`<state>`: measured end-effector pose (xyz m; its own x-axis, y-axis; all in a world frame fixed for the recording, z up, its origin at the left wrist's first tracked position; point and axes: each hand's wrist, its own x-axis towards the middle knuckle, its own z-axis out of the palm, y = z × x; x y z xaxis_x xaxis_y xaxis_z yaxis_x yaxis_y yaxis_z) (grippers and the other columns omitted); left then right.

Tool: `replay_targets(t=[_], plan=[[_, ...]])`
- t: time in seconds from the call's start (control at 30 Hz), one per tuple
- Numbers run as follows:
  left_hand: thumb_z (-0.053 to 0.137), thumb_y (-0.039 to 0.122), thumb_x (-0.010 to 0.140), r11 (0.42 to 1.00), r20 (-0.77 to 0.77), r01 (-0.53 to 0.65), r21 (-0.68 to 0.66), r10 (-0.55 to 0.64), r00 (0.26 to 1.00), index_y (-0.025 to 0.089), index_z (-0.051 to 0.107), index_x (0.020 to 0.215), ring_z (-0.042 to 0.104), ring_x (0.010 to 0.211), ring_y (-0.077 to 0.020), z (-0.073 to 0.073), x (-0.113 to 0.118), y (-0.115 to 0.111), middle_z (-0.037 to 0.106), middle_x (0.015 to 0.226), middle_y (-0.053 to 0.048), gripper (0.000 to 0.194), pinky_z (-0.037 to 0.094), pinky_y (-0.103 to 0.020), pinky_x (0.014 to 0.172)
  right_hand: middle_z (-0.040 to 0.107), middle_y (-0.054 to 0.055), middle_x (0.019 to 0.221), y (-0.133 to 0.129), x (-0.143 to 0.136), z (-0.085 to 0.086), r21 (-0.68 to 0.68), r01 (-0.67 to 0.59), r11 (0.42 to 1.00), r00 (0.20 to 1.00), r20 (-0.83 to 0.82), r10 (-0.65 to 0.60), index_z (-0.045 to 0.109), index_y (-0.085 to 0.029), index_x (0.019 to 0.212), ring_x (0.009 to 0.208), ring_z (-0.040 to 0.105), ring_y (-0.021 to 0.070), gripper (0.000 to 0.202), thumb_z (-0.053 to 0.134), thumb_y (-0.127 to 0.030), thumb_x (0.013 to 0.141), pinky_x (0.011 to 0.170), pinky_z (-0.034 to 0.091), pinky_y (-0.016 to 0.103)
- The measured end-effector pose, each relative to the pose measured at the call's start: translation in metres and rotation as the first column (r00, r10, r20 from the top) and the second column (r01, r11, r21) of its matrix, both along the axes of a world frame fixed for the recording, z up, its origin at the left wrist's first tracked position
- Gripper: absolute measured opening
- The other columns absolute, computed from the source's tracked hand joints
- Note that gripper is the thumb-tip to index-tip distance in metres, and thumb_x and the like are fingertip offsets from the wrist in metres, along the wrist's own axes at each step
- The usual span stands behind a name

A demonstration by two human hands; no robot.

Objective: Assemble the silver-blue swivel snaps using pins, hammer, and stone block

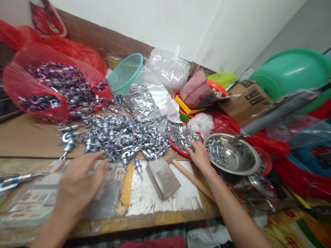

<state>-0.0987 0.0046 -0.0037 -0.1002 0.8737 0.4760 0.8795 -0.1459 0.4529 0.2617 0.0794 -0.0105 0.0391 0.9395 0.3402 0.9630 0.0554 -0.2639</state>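
Well, at far left you have a red plastic bag (pixel 38 51), open and full of metal-and-blue hook fittings, while another fitting (pixel 15 181) lies near left on the tabletop (pixel 165 218). Your left hand (pixel 80 182) is next, blurred, its thumb and fingers well parted, with nothing showing in their hold, just near of the loose pile of hook fittings (pixel 111 134). Right of that, a metal block (pixel 163 179) sits on a pale sheet (pixel 141 199), and a wooden-handled hammer (pixel 192 178) slants away beside it. Farther back, a red tray (pixel 178 148) carries small metal pieces (pixel 181 134). Your right hand (pixel 200 156) reaches its near right edge, fingers slightly apart; you cannot tell whether they pinch a piece. Just right stands a steel bowl (pixel 241 156) holding metal pins (pixel 217 151).
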Motion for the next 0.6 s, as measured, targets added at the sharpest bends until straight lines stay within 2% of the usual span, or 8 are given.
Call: replay_targets(t=[0.03,0.13,0.27,0.37,0.43,0.5,0.53,0.6], plan=[[0.046,0.033,0.082,0.987,-0.108,0.076,-0.139,-0.091,0.99,0.011,0.057,0.099,0.058,0.091,-0.0221,-0.002,0.018,0.01,0.064,0.098,-0.011,0.03,0.045,-0.033,0.082,0.061,0.012,0.093,0.011,0.003,-0.002,-0.019,0.012,1.0,1.0,0.008,-0.011,0.063,-0.015,0.103,0.088,0.056,0.0252,0.032,0.057,-0.03,0.076,0.08,0.042,0.037],[0.041,0.029,0.081,0.97,-0.226,0.054,-0.236,-0.109,0.968,0.01,0.057,0.097,0.06,0.084,-0.0286,-0.003,0.057,0.029,0.064,0.085,-0.014,0.03,0.046,-0.037,0.071,0.064,0.009,0.085,0.03,0.006,-0.008,-0.058,0.027,0.998,0.999,0.02,-0.026,0.068,-0.018,0.092,0.08,0.059,0.0233,0.024,0.059,-0.03,0.074,0.074,0.044,0.033],[0.036,0.025,0.081,0.948,-0.264,-0.011,-0.318,-0.077,0.961,0.013,0.05,0.106,0.062,0.077,-0.0307,0.0,0.062,0.027,0.065,0.081,-0.013,0.032,0.045,-0.036,0.061,0.067,0.006,0.086,0.028,0.004,-0.012,-0.03,0.026,0.999,1.0,-0.013,-0.026,0.07,-0.021,0.086,0.081,0.06,0.0204,0.018,0.055,-0.028,0.078,0.074,0.043,0.029],[0.043,0.031,0.076,0.888,-0.061,0.017,-0.459,-0.051,0.997,0.018,0.045,0.107,0.063,0.066,-0.0249,-0.004,0.053,0.017,0.065,0.073,-0.006,0.034,0.043,-0.03,0.054,0.067,0.006,0.093,0.021,0.005,-0.012,0.022,0.023,0.999,0.997,-0.068,-0.022,0.069,-0.02,0.091,0.085,0.06,0.0202,0.021,0.051,-0.028,0.081,0.077,0.043,0.029],[0.051,0.036,0.071,0.839,0.173,0.134,-0.527,-0.048,0.984,0.018,0.041,0.105,0.061,0.056,-0.0206,-0.008,0.05,0.009,0.061,0.06,0.0,0.04,0.042,-0.026,0.05,0.066,0.007,0.096,0.017,0.007,-0.011,0.058,0.018,0.998,0.994,-0.11,-0.012,0.068,-0.019,0.093,0.087,0.059,0.0204,0.023,0.049,-0.028,0.082,0.078,0.043,0.03],[0.055,0.042,0.068,0.803,0.349,0.256,-0.538,-0.065,0.935,0.018,0.038,0.103,0.057,0.047,-0.0182,-0.013,0.048,0.001,0.055,0.051,0.006,0.046,0.041,-0.025,0.046,0.066,0.008,0.094,0.011,0.007,-0.008,0.091,0.0,0.996,0.988,-0.154,0.014,0.067,-0.017,0.095,0.086,0.059,0.0203,0.025,0.048,-0.027,0.083,0.078,0.043,0.031],[0.056,0.044,0.067,0.802,0.389,0.288,-0.523,-0.077,0.918,0.018,0.038,0.102,0.056,0.046,-0.0175,-0.015,0.047,-0.003,0.054,0.05,0.007,0.048,0.041,-0.025,0.046,0.066,0.009,0.092,0.008,0.005,-0.006,0.105,-0.016,0.994,0.983,-0.178,0.035,0.067,-0.017,0.096,0.084,0.06,0.0198,0.025,0.047,-0.027,0.083,0.078,0.044,0.031],[0.057,0.044,0.068,0.843,0.375,0.291,-0.452,-0.116,0.92,0.018,0.04,0.1,0.056,0.049,-0.017,-0.018,0.043,-0.006,0.055,0.055,0.005,0.044,0.043,-0.027,0.048,0.066,0.008,0.089,-0.002,-0.002,-0.001,0.126,-0.061,0.99,0.97,-0.228,0.088,0.066,-0.016,0.097,0.082,0.06,0.0181,0.025,0.047,-0.026,0.084,0.077,0.045,0.03]])
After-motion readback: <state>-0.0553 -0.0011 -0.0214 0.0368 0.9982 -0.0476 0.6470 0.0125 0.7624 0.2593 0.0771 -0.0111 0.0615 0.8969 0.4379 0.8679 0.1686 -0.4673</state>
